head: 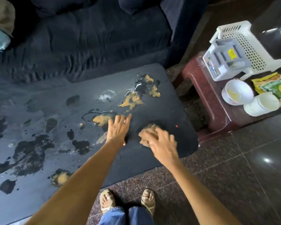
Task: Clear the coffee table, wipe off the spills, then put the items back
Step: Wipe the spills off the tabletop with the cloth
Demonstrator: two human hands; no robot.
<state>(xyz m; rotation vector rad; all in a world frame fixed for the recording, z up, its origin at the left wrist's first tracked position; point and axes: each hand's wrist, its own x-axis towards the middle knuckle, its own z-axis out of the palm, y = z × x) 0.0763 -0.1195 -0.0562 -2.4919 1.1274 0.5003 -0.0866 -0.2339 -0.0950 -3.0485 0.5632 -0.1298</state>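
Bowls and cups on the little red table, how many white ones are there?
2. A white bowl lies tipped on the red side table, in front of the grey box. A white cup sits right beside it, nearer the camera. Others may be hidden behind the basket.

Right hand [161, 143] blurred, half hiding the cloth [148, 133].

coffee table [169, 95] | tan and dark spills [131, 99] | cloth [148, 134]

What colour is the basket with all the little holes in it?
The basket is white, standing tipped up behind the grey box; the head view shows it.
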